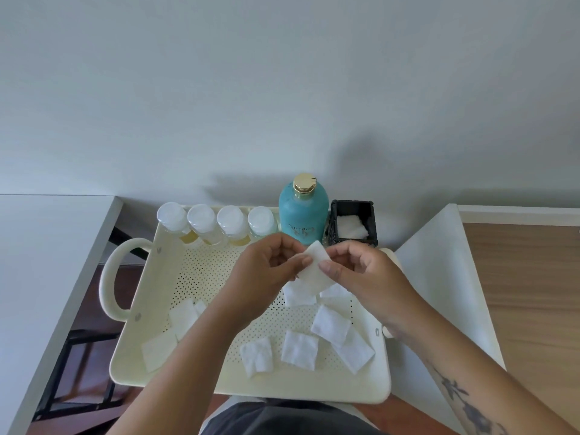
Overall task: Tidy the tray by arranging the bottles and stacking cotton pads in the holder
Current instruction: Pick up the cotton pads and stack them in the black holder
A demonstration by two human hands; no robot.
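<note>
A cream perforated tray (150,296) with a loop handle lies in front of me. Along its far edge stand several small white-capped bottles (230,226) in a row, then a tall teal bottle (303,215) with a gold cap. At the far right corner sits a black square holder (354,219) with white pads inside. Both my left hand (266,271) and my right hand (361,274) pinch one white cotton pad (315,271) above the tray's middle. Several loose cotton pads (299,350) lie scattered on the tray floor.
A white table (47,262) stands to the left and a white surface (439,262) to the right. Wooden flooring (527,293) shows at far right. A pale wall rises right behind the tray.
</note>
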